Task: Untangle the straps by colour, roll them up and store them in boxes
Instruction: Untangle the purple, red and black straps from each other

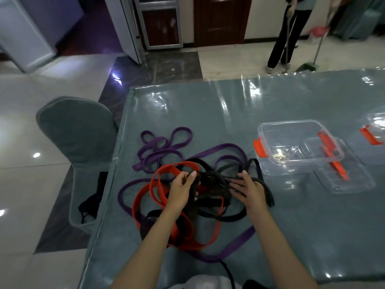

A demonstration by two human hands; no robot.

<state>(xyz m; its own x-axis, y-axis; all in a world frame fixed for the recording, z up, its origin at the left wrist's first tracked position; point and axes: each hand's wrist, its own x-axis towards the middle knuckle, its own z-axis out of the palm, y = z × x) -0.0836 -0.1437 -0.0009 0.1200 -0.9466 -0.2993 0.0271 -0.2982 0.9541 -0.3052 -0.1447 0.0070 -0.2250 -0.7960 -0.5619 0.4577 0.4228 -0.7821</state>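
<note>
A tangle of straps lies on the table in front of me. The purple strap [161, 146] loops at the far left and trails round the pile. The red strap [158, 184] coils under my left arm. The black strap [214, 190] is knotted in the middle. My left hand [181, 189] pinches a piece of the black strap between thumb and fingers. My right hand [249, 189] lies on the black strap with its fingers spread into the knot. A clear box [300, 142] with red clips stands to the right, its lid [343, 172] beside it.
A second clear box [375, 134] sits at the right edge. A covered chair [79, 138] stands at the table's left side, with a black strap [93, 197] hanging over its seat. A person with a broom [289, 34] stands beyond the table [291, 226].
</note>
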